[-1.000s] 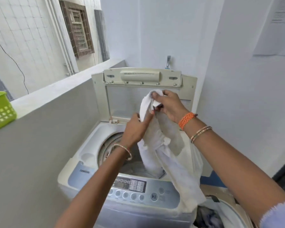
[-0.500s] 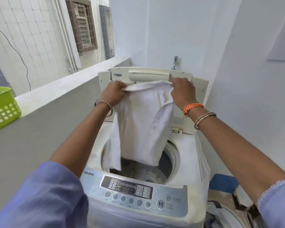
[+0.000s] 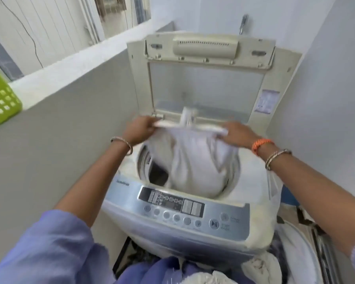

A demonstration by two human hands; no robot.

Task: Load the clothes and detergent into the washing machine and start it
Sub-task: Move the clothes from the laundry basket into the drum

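A top-loading washing machine (image 3: 254, 193) stands in front of me with its lid (image 3: 209, 78) raised upright. A white garment (image 3: 195, 162) hangs by its top edge, its lower part sunk into the drum opening. My left hand (image 3: 140, 128) grips the garment's left end over the drum's rear rim. My right hand (image 3: 237, 134) grips the right end. The control panel (image 3: 172, 201) with its buttons faces me at the front. No detergent shows in view.
A grey parapet wall (image 3: 70, 124) runs along the left, with a green plastic basket (image 3: 0, 99) on its ledge. More clothes (image 3: 203, 273) are piled low in front, and a white bundle (image 3: 295, 253) lies at the lower right. White walls close off the right side.
Both hands have come down from lid height to just above the drum, and the white garment has dropped from hanging spread out to bunching inside the drum opening.
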